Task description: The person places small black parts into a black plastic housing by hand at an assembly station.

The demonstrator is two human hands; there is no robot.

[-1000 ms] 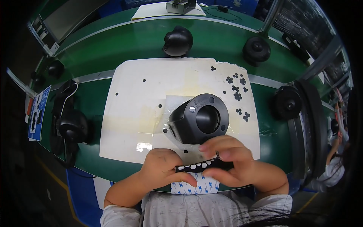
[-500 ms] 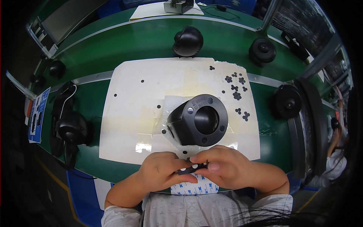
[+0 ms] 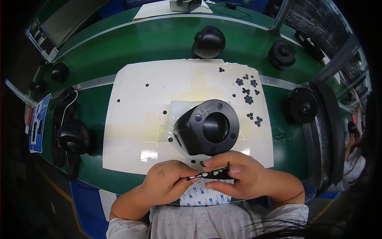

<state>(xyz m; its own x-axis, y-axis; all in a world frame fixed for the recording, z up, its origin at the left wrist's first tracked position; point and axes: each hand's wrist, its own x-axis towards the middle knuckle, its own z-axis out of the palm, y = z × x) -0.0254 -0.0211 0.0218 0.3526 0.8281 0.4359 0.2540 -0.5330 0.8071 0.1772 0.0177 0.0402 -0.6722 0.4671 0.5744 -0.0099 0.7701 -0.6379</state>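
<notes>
Both hands are together at the table's near edge around a thin black strip (image 3: 207,175) with white round spots. My left hand (image 3: 165,181) pinches its left end between thumb and index finger. At the other end, the thumb of my right hand (image 3: 242,173) presses on the strip, while its index finger reaches above it. A small black disc (image 3: 203,163) shows by that fingertip; whether it touches the finger I cannot tell. Just beyond the hands, a black hollow housing (image 3: 186,131) lies tilted, its ring-shaped face with round dark spots toward the right.
A white board (image 3: 131,119) carries scattered black discs and several clusters of them (image 3: 248,99) at right. Blue-marked white sheet (image 3: 207,195) lies under my hands. Black rounded units stand at left (image 3: 74,136), right (image 3: 302,106) and far side (image 3: 209,42). Another person's arm (image 3: 350,147) shows far right.
My right fingers have spread apart, with the index finger lifted off the strip, so more of it shows. Beyond the board, the rounded black units have shifted to the right.
</notes>
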